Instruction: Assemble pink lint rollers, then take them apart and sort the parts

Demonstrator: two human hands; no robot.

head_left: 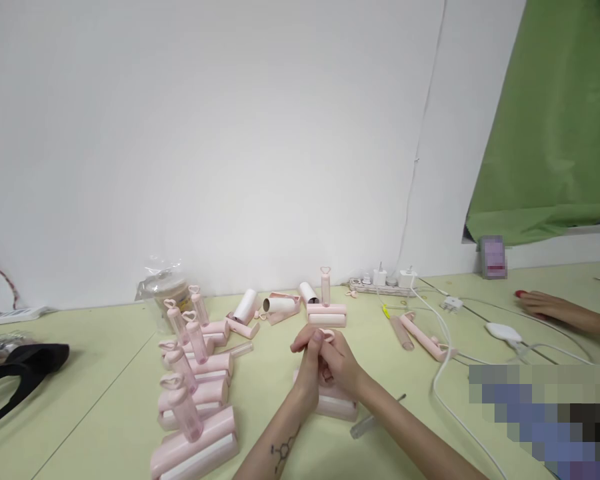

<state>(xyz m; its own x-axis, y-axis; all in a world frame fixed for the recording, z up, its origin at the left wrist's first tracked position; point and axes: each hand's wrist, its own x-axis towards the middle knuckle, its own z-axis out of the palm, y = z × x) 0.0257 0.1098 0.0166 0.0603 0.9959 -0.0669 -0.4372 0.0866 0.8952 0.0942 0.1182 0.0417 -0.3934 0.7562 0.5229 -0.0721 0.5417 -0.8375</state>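
My left hand (307, 357) and my right hand (344, 363) are pressed together with curled fingers around a pink lint roller's upright handle. The top of its heart-shaped loop (328, 333) shows between the fingers; the rest of the handle is hidden. Below them, the lint roller's pink-and-white body (334, 403) rests on the table, partly covered by my hands. By my right forearm lies a clear tube (367, 425) with a thin dark-tipped rod. Just behind my hands, another pink lint roller (327, 313) stands with its heart-topped handle upright.
Several assembled lint rollers (195, 447) line the left side. White rolls (280, 305) and pink parts lie at the back, near a power strip (380, 287). White cables (443, 380) cross the right side, with a co-worker's hand (545, 305) beyond. A black strap-like object (35, 360) lies far left.
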